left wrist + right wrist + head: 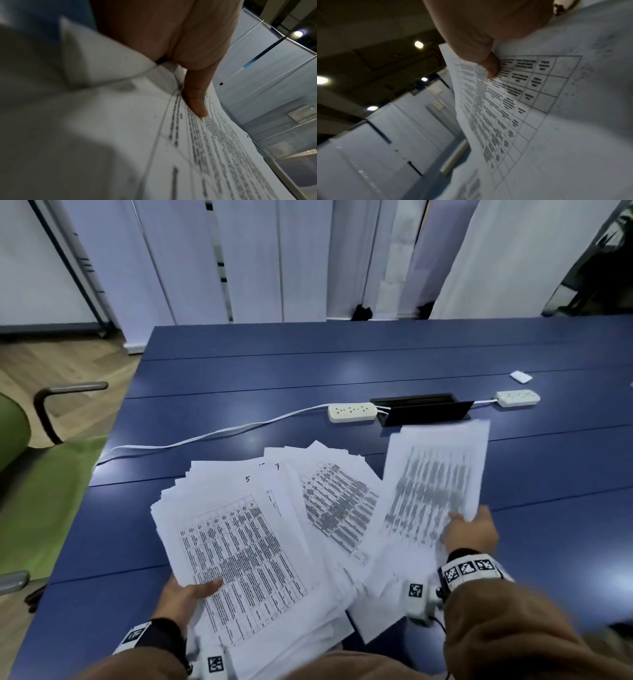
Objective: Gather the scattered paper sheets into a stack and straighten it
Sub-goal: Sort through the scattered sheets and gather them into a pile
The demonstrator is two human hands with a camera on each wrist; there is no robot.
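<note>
While both my hands grip paper, the sheets fan out unsquared on the blue table (342, 361).
My left hand (186, 594) pinches the big fanned pile (246, 549) at its near-left edge, corners splayed; my right hand (471, 530) grasps a lifted bundle (431, 484) by its right edge. Beyond lie two power strips (352, 412) and a cable well (423, 409); bare tabletop stretches right.

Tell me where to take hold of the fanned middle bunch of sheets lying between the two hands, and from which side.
Grip the middle bunch at its near short edge, coming from the person's side. The sheets converge there and splay apart toward the far end, so one pinch catches most of them. The left hand and right hand already hold bundles there.
</note>
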